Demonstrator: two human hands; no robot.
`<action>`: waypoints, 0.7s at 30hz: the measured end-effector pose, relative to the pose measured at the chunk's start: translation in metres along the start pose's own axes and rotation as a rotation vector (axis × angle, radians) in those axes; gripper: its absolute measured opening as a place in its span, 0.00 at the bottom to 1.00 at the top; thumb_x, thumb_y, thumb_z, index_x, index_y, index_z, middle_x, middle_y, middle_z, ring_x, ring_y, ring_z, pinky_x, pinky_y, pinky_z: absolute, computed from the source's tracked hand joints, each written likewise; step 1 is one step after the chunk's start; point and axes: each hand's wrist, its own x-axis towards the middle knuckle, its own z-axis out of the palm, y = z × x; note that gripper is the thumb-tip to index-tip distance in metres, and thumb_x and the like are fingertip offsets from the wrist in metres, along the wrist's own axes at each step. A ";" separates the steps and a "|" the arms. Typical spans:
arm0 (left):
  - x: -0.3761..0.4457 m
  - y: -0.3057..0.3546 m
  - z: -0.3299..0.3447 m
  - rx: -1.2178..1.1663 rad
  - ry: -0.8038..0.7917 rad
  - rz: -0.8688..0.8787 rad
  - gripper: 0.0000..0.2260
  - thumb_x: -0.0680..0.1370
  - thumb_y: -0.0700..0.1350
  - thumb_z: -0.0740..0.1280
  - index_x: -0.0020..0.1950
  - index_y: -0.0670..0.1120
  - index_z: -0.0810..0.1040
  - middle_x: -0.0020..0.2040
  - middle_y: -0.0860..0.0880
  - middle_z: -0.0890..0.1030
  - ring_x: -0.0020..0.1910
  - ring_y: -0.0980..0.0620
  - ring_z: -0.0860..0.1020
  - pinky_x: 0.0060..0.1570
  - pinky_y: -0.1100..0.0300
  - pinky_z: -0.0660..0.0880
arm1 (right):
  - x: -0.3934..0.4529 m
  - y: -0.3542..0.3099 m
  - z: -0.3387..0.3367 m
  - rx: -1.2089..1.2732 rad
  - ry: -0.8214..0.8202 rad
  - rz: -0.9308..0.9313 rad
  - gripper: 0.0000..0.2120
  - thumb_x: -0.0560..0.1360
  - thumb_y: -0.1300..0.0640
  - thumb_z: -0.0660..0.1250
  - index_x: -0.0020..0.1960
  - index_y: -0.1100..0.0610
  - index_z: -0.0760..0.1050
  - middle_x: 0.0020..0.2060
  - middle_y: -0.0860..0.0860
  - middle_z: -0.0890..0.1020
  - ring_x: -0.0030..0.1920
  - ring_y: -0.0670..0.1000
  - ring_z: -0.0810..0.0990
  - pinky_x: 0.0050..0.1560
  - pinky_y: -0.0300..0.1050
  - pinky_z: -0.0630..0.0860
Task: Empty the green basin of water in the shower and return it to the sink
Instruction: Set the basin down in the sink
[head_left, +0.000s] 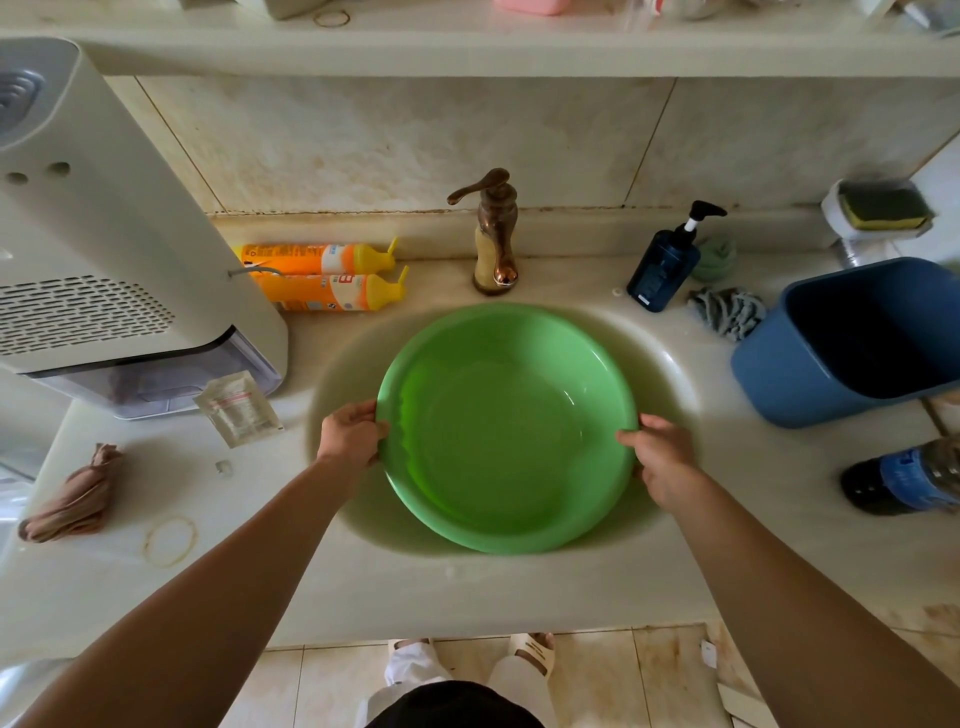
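Your left hand (352, 434) and right hand (661, 460) each clamp opposite sides of the green basin (506, 428), fingers curled over its rim. The round basin sits mouth-up in the sink (670, 358), no long axis, rim roughly level, below the bronze tap (496, 231) on the bench (363, 587).

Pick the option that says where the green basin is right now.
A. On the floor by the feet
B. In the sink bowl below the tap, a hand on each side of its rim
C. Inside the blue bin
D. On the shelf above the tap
B: the green basin sits in the sink below the tap, left hand and right hand gripping opposite sides of its rim.
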 end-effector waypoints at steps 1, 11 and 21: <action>0.001 0.000 0.000 0.000 0.007 0.004 0.17 0.74 0.29 0.65 0.55 0.48 0.80 0.43 0.51 0.83 0.39 0.51 0.80 0.47 0.48 0.80 | 0.000 -0.001 0.001 0.012 0.000 -0.004 0.21 0.70 0.69 0.70 0.63 0.60 0.78 0.38 0.45 0.83 0.36 0.42 0.79 0.35 0.39 0.72; 0.006 -0.002 -0.004 0.016 -0.005 -0.003 0.16 0.73 0.32 0.66 0.55 0.50 0.80 0.42 0.49 0.83 0.39 0.48 0.81 0.50 0.45 0.80 | -0.002 -0.002 0.010 0.053 -0.097 0.056 0.11 0.74 0.69 0.67 0.42 0.53 0.78 0.40 0.49 0.83 0.41 0.49 0.81 0.48 0.47 0.75; 0.009 -0.008 -0.003 0.113 0.012 0.004 0.20 0.72 0.33 0.66 0.63 0.45 0.78 0.43 0.47 0.83 0.35 0.49 0.79 0.46 0.46 0.81 | -0.003 -0.003 0.003 0.054 -0.082 0.057 0.12 0.74 0.70 0.66 0.45 0.53 0.78 0.39 0.49 0.82 0.40 0.49 0.80 0.48 0.49 0.78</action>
